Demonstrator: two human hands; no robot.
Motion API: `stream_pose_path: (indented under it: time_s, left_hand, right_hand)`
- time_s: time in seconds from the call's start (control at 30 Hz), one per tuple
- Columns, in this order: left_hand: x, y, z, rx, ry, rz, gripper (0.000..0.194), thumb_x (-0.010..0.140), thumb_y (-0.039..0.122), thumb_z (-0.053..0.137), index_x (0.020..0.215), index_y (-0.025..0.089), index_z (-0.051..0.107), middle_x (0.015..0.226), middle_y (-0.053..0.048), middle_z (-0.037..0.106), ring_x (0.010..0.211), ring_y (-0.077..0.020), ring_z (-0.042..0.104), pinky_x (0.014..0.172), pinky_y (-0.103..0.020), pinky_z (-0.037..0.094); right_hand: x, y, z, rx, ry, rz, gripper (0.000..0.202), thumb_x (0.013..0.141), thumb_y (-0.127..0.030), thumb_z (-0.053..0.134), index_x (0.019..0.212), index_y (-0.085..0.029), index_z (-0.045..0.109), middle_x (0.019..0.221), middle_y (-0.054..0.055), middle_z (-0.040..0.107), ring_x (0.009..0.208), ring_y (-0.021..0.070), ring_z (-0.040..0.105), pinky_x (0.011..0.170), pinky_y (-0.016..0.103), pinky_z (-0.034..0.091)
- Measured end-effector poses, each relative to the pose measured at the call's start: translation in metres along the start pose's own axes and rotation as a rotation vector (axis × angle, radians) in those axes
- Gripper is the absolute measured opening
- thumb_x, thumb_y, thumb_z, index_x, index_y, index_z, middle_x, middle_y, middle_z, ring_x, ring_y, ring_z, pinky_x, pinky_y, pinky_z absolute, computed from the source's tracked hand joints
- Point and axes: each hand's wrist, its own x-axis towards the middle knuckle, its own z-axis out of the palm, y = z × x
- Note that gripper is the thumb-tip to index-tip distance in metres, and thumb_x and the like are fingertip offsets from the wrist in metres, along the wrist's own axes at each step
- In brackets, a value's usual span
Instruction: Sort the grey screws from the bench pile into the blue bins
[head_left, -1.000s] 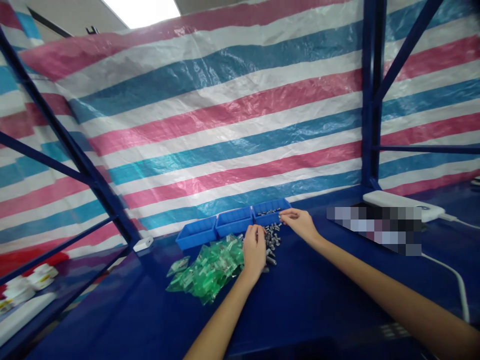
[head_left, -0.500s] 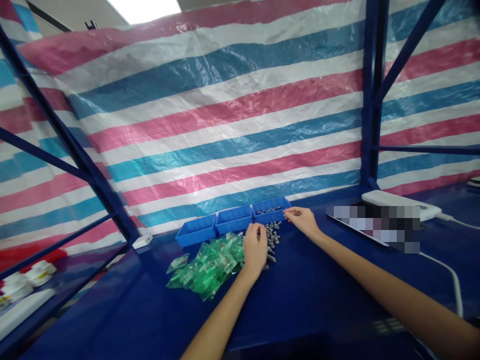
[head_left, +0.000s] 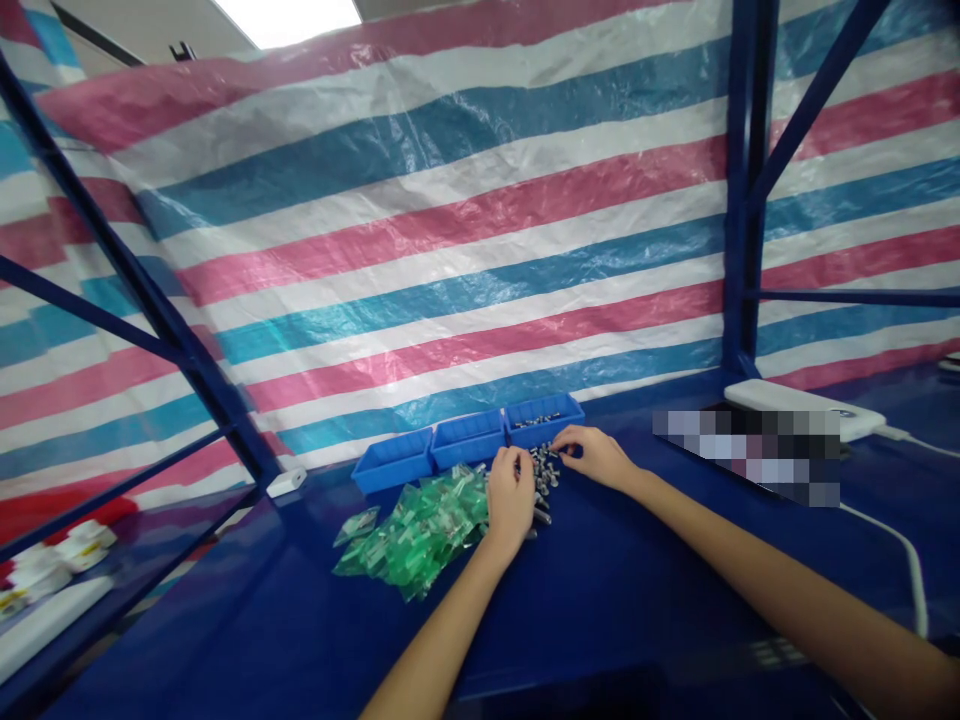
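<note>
A loose pile of small metal screws [head_left: 553, 474] lies on the blue table, just in front of the blue bins. My right hand [head_left: 598, 458] reaches the pile's upper right edge, thumb and forefinger pinched together at the screws; whatever is between the tips is too small to make out. On the pile's left side rests my left hand [head_left: 511, 500], its fingers curled in and partly hiding screws. What those fingers hold cannot be seen. Small clear-and-green plastic bags [head_left: 420, 530] are heaped beside my left hand.
Three blue bins stand in a row: the left bin [head_left: 394, 462], the middle bin [head_left: 469, 440] and the right bin [head_left: 546, 432], which has some screws inside. At right lie a blurred-out phone-like device [head_left: 750, 450], a white power bank [head_left: 806, 408] and a white cable [head_left: 911, 570].
My right hand has moved left and slightly down, from beside the right bin to the screw pile. My left hand has stayed in place.
</note>
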Motion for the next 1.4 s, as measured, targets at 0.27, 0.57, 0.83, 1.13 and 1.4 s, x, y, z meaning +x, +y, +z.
stream_pose_path:
  time_s: [0.27, 0.57, 0.83, 1.13, 1.4]
  left_hand:
    - [0.000, 0.001, 0.000, -0.007, -0.014, -0.001, 0.029, 0.089, 0.028, 0.034, 0.068, 0.018, 0.051, 0.071, 0.001, 0.047, 0.069, -0.0130, 0.046, 0.067, -0.025, 0.034]
    - [-0.001, 0.004, -0.002, -0.019, -0.021, 0.024, 0.029, 0.089, 0.027, 0.034, 0.067, 0.018, 0.052, 0.071, 0.001, 0.048, 0.069, -0.0132, 0.046, 0.065, -0.025, 0.033]
    - [-0.001, 0.004, -0.001, -0.011, -0.020, 0.017, 0.029, 0.089, 0.027, 0.034, 0.068, 0.018, 0.052, 0.071, 0.001, 0.048, 0.068, -0.0130, 0.046, 0.065, -0.025, 0.033]
    - [0.000, 0.003, -0.001, -0.013, -0.027, 0.024, 0.029, 0.089, 0.026, 0.034, 0.067, 0.018, 0.052, 0.071, 0.000, 0.048, 0.069, -0.0130, 0.046, 0.066, -0.025, 0.034]
    - [0.000, 0.002, -0.001, -0.021, -0.024, 0.018, 0.029, 0.088, 0.026, 0.035, 0.066, 0.018, 0.052, 0.071, 0.000, 0.048, 0.068, -0.0130, 0.046, 0.067, -0.025, 0.035]
  right_hand:
    - [-0.002, -0.005, -0.003, -0.174, -0.088, 0.044, 0.030, 0.070, -0.011, 0.051, 0.091, -0.023, 0.069, 0.093, 0.001, 0.069, 0.076, 0.0151, 0.059, 0.073, 0.027, 0.046]
    - [-0.003, 0.004, 0.003, -0.159, -0.082, -0.002, 0.026, 0.072, -0.016, 0.054, 0.092, -0.024, 0.068, 0.097, 0.001, 0.068, 0.084, 0.0177, 0.058, 0.079, 0.031, 0.045]
    - [-0.004, 0.000, 0.002, -0.164, -0.066, -0.032, 0.027, 0.073, -0.022, 0.057, 0.098, -0.023, 0.067, 0.099, 0.003, 0.067, 0.087, 0.0183, 0.058, 0.081, 0.032, 0.045]
    - [-0.005, -0.006, 0.000, -0.194, -0.042, -0.031, 0.024, 0.074, -0.024, 0.057, 0.096, -0.024, 0.067, 0.094, 0.002, 0.068, 0.088, 0.0196, 0.058, 0.077, 0.032, 0.046]
    - [-0.005, -0.004, -0.001, -0.219, -0.069, 0.050, 0.020, 0.071, -0.019, 0.057, 0.085, -0.026, 0.070, 0.088, 0.001, 0.071, 0.084, 0.0195, 0.062, 0.075, 0.031, 0.047]
